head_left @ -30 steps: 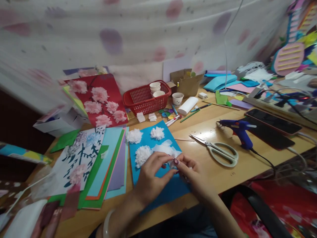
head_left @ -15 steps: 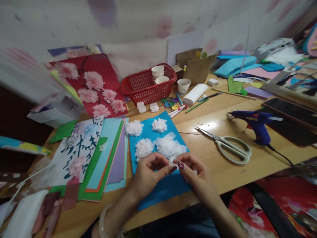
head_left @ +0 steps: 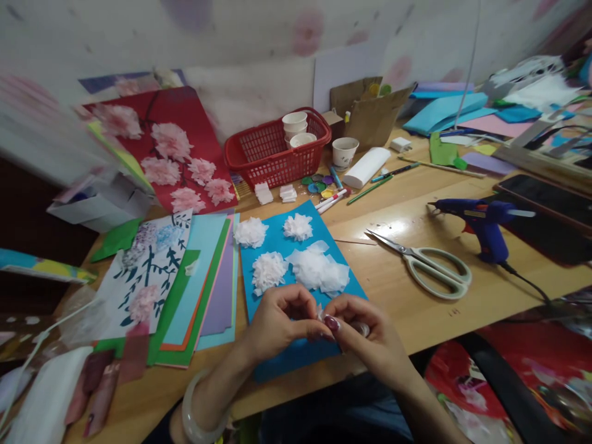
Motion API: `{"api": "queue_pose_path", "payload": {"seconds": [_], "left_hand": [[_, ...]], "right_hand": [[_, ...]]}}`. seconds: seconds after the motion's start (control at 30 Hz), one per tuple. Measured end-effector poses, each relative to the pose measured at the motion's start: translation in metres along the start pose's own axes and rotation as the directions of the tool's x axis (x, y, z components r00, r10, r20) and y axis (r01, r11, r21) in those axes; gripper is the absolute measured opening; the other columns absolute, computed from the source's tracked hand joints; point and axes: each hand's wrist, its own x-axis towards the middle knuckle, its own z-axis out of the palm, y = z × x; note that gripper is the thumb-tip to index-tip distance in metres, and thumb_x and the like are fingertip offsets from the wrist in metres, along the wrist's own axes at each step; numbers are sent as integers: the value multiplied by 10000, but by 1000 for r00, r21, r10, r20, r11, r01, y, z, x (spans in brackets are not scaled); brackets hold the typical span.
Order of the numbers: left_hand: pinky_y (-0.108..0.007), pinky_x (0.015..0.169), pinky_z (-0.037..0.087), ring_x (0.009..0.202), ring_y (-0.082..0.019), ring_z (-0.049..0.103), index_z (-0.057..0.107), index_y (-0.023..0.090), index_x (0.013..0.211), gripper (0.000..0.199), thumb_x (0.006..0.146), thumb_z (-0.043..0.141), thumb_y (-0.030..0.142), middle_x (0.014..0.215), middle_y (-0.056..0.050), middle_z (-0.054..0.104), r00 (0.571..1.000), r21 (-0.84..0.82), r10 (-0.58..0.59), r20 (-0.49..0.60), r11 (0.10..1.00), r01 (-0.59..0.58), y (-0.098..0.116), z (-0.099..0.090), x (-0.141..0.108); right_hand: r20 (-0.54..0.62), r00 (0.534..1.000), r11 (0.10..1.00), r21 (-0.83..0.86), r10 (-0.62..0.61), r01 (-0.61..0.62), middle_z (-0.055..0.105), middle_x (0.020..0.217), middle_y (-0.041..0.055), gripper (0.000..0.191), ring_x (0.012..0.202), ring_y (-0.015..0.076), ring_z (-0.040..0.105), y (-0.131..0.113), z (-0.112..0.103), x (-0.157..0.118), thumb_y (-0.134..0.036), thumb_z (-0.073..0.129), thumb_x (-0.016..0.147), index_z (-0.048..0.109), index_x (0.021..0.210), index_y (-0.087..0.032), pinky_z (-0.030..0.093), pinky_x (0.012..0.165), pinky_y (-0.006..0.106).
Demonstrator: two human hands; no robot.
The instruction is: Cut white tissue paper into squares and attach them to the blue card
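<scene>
My left hand [head_left: 282, 324] and my right hand [head_left: 363, 327] meet over the near part of a blue sheet [head_left: 300, 353]. Their fingertips pinch a small piece of white tissue paper [head_left: 320, 312], mostly hidden by the fingers. A bit of white also shows beside the curled fingers of my right hand. Just beyond lies a loose heap of white tissue paper [head_left: 319, 268]. Three ruffled white tissue flowers sit on the sheet: one at far left [head_left: 250, 232], another at far right [head_left: 298, 227], the third nearer [head_left: 269, 271].
Scissors [head_left: 419, 264] and a blue glue gun [head_left: 483, 223] lie to the right. Coloured paper [head_left: 219, 308] is stacked at left. Behind are a red basket [head_left: 272, 154], a paper cup [head_left: 345, 153], a white tissue pack [head_left: 367, 168] and a red flower picture [head_left: 194, 126].
The fingertips have closed further over the tissue paper, and less of it shows between them. My right hand has turned slightly. The camera view has shifted a little.
</scene>
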Motion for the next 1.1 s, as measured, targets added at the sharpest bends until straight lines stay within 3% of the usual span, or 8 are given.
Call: {"api": "queue_pose_path", "payload": {"seconds": [0.37,0.57,0.73,0.87,0.97,1.1], "left_hand": [[-195,511,493,482,-89,595,543,151,567,456,449,954,310,536,30,638,999,-53,7,-39,999,-9,2,2,2],[-167,515,468,513,-74,586,560,142,567,442,431,965,256,560,42,620,999,41,10,-39,999,-8,0,0,2],[-179,534,494,536,-88,606,532,147,569,480,449,962,324,585,23,636,998,1,62,-8,998,-62,-1,-2,3],[-221,572,534,565,-120,647,594,142,683,482,588,860,532,628,-9,663,993,-62,115,38,992,-112,0,-2,2],[-244,602,557,587,-134,665,636,137,774,414,681,819,497,658,-21,679,995,14,104,11,994,-104,1,-1,1],[-246,602,555,585,-134,655,636,141,737,350,720,800,450,642,-25,680,990,116,130,-45,985,-124,2,2,-1]], "right_hand": [[-63,997,997,56,51,-48,529,494,-42,257,410,86,442,4,3,-3,-413,628,862,650,783,-169,303,416,204],[-41,999,998,-55,14,-16,535,504,-34,249,431,95,458,2,3,-1,-395,630,853,659,765,-164,339,447,219],[-56,998,999,36,38,-36,521,482,-46,257,412,86,446,0,3,-1,-410,637,853,656,771,-168,328,426,202],[-113,993,995,102,28,-17,531,482,-48,260,397,78,430,4,3,-2,-429,657,852,672,791,-177,319,400,193],[-160,987,995,103,20,-4,555,477,-37,264,392,80,440,7,3,-2,-439,673,845,697,799,-180,333,397,196],[-169,985,995,96,29,-12,601,493,-14,267,387,83,454,5,2,-1,-442,696,817,714,795,-176,342,391,198]]}}
